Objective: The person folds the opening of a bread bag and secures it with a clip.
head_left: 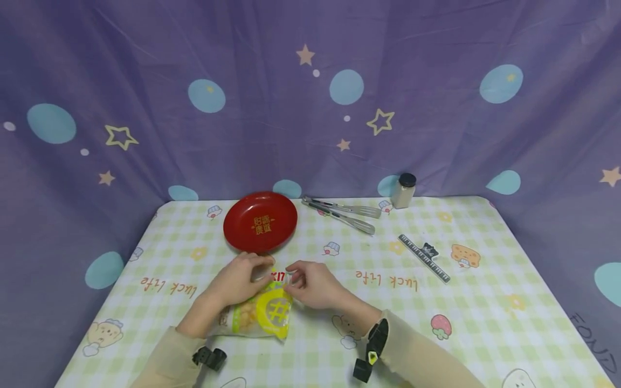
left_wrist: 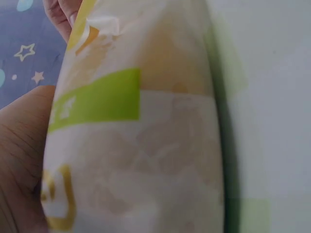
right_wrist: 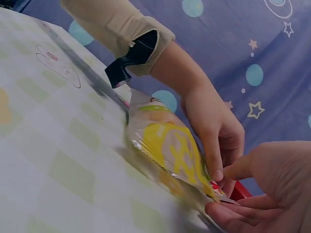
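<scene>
Left grip (head_left: 242, 277) and right grip (head_left: 312, 283) each pinching the top edge of the yellow-printed snack bag (head_left: 264, 312); we see its body on their near side, low over the checked bench (head_left: 485, 302). Red plate (head_left: 237, 215) just beyond left grip.

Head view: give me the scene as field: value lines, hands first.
left_hand: left hand holds the snack bag near its printed red letters
right_hand: right hand at the bag's far right corner, fingers bent
bag: clear and yellow, lying on the tablecloth
beyond_bag: red plate, gold characters
right_of_plate: slotted metal tongs, spread
far_edge: black-lidded jar, upright
right_side: piano-key clip
backdrop: purple curtain, stars and blue spots
</scene>
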{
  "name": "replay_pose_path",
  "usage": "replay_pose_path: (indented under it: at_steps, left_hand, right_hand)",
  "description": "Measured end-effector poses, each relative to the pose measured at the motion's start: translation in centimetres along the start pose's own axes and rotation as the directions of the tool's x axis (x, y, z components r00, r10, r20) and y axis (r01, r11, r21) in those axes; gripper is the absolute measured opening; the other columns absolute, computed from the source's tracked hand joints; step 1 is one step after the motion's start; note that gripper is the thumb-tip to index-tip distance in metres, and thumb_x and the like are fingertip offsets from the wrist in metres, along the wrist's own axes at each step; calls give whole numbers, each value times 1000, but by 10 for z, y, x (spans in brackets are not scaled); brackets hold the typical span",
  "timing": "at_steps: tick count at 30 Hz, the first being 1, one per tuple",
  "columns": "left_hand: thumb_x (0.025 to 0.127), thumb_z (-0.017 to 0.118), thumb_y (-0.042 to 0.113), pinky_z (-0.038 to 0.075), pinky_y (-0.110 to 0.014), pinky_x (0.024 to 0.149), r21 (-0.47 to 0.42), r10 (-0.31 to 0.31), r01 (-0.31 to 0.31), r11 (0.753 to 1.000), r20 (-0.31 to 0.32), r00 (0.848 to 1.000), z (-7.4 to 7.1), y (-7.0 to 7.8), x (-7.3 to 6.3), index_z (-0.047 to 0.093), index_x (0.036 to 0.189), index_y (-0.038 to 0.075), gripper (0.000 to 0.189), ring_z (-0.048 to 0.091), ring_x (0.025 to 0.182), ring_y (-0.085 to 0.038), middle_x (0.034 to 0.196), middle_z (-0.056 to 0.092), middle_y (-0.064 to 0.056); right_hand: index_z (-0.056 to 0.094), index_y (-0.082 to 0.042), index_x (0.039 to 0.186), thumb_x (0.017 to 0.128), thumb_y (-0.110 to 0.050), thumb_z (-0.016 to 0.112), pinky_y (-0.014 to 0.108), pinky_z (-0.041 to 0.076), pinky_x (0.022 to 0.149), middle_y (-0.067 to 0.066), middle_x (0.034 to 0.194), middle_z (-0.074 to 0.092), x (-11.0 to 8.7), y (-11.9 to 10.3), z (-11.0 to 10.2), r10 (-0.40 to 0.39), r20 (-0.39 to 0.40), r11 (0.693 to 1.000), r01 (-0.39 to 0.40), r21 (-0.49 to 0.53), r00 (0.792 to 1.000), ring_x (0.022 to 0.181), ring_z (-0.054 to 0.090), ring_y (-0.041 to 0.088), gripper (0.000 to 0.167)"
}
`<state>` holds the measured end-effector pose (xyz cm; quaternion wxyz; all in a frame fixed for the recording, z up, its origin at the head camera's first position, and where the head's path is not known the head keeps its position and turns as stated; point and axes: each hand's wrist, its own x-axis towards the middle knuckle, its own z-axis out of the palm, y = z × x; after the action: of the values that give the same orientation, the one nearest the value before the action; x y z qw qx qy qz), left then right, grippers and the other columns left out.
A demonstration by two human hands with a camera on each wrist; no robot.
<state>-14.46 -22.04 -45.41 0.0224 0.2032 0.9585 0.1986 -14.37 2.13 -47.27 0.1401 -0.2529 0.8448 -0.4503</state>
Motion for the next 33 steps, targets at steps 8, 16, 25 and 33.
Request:
replay_pose_path:
  at_steps: [8,16,25,33]
  left_hand:
    - [91,81,16,59,-39,92,-104,35,-39,994,-39,999,4,-10,2,78,123,11,32,63,98,-13,116,76,3]
    - [90,78,4,59,-36,90,-214,83,-105,971,-110,990,5,-18,3,79,119,11,31,67,95,-16,110,78,2]
    - [90,79,6,52,-35,88,-242,13,-24,970,-48,999,3,-23,0,83,98,22,18,57,93,-13,89,67,10]
    - [80,76,-2,49,-36,89,-246,16,-30,969,-62,998,2,-23,-1,80,91,26,30,55,94,-12,88,65,11]
  right_hand:
    - [66,-5,129,92,-15,81,17,56,72,-2,96,77,4,-1,8,5,-6,998,-4,61,1000,75,69,-1,42]
    - [69,-11,101,88,-10,84,17,54,68,-3,85,71,5,-2,8,14,-6,998,-14,57,1000,70,63,0,20]
    - [68,-12,95,91,-3,78,16,51,62,-4,78,70,3,-5,9,-17,28,998,15,62,999,63,59,1,14]
    - [69,-14,93,92,-2,76,15,49,62,-5,76,69,4,-4,9,-45,40,998,43,48,998,62,57,0,13]
